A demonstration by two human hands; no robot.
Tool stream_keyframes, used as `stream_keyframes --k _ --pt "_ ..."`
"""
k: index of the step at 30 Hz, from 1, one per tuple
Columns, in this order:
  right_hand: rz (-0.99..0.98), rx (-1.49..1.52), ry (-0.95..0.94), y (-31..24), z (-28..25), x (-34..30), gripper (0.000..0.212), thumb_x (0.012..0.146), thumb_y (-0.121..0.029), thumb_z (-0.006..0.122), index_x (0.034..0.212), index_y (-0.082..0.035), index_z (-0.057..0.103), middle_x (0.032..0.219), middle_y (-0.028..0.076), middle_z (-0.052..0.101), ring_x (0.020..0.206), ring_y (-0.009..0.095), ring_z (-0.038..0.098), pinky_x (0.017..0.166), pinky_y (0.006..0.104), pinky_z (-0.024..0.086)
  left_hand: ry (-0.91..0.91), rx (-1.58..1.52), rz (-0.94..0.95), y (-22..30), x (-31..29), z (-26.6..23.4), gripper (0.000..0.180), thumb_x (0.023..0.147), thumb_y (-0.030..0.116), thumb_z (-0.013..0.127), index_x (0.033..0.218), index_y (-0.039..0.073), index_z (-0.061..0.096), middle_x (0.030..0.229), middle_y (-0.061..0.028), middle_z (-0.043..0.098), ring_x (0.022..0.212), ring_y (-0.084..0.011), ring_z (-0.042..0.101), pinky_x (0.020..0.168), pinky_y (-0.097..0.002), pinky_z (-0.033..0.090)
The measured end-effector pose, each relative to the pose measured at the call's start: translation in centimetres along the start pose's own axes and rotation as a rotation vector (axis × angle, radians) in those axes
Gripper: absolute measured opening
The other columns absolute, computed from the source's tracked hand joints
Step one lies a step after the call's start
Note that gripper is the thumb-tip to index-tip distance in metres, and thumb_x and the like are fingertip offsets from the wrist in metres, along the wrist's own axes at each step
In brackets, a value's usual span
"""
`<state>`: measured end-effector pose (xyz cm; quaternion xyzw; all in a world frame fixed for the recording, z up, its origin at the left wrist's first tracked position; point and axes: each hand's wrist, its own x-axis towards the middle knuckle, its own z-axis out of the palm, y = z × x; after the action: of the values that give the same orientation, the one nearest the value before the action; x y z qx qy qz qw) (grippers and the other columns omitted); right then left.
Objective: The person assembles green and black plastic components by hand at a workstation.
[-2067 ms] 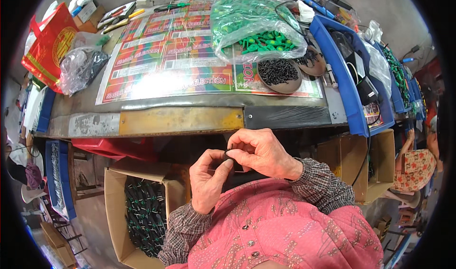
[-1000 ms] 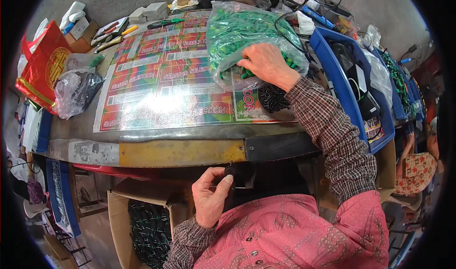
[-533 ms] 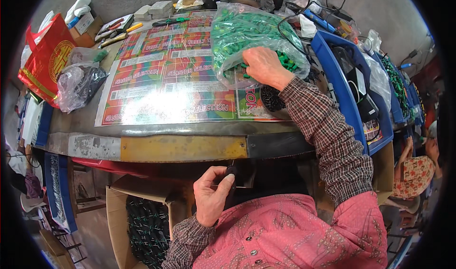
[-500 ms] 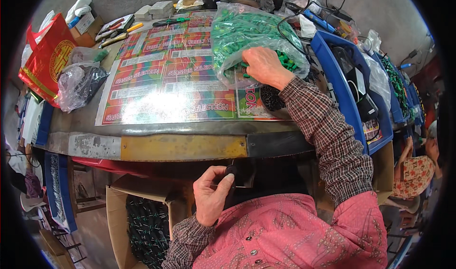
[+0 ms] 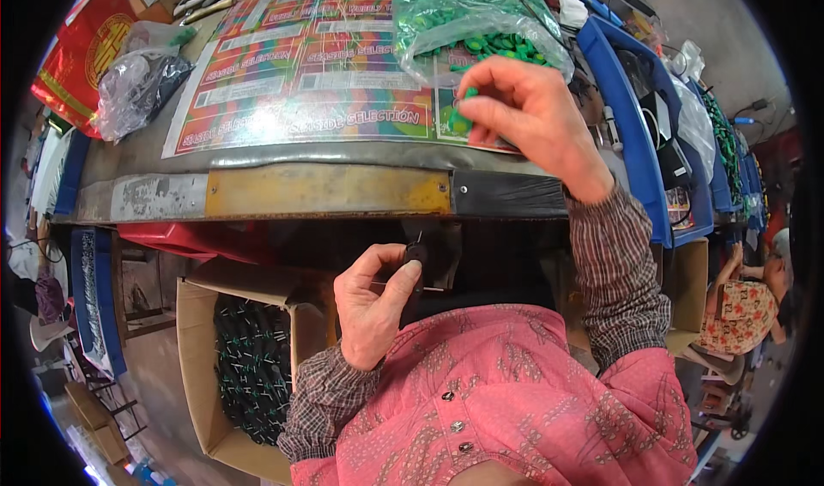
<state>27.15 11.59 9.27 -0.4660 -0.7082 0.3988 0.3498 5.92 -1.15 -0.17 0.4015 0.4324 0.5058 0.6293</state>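
My left hand, below the table edge, pinches a small black plastic part between thumb and fingertips. A thin metal pin points up from that part. Over the table's front right, my right hand holds small green plastic pieces between thumb and curled fingers; how many is hidden. Behind it lies a clear plastic bag full of similar green pieces, its mouth facing me.
A cardboard box at lower left holds many black parts with metal pins and bits of green. Printed sheets cover the table. To the right stands a blue bin; at far left are a red bag and a crumpled plastic bag.
My right hand has left the bag's mouth and come nearer to me with green pieces in its fingers. The left hand still pinches the black part. The whole view has tilted downward.
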Motion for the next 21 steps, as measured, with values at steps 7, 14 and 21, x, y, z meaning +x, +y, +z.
stream_keyframes --k 7,14,21 --pt "0.001 0.339 -0.029 0.4 3.6 -6.2 0.014 0.087 -0.001 0.068 0.096 0.002 0.059 0.088 0.007 0.062 0.070 0.010 0.064 0.062 0.0213 0.054 -0.033 0.025 -0.023 -0.3 -1.1 -0.1 0.011 0.091 0.002 0.064 0.100 -0.003 0.065 0.082 0.0020 0.062 0.073 -0.0026 0.053 0.064 -0.0178 0.044" --pt "-0.004 0.560 0.030 1.1 6.1 -8.3 0.014 0.087 -0.003 0.070 0.088 -0.003 0.056 0.078 0.001 0.061 0.063 0.003 0.059 0.054 0.0171 0.048 -0.038 0.029 -0.063 0.1 -2.1 0.4 0.011 0.090 0.003 0.064 0.100 -0.003 0.065 0.081 0.0031 0.061 0.071 -0.0025 0.052 0.063 -0.0175 0.043" --pt "0.076 0.610 0.116 1.1 7.8 -8.8 0.015 0.087 -0.003 0.070 0.088 -0.003 0.055 0.074 0.000 0.061 0.058 0.004 0.059 0.049 0.0170 0.047 -0.039 0.066 -0.040 0.2 -2.3 0.6 0.012 0.089 0.002 0.065 0.099 -0.005 0.065 0.081 0.0023 0.060 0.071 -0.0027 0.050 0.061 -0.0180 0.041"
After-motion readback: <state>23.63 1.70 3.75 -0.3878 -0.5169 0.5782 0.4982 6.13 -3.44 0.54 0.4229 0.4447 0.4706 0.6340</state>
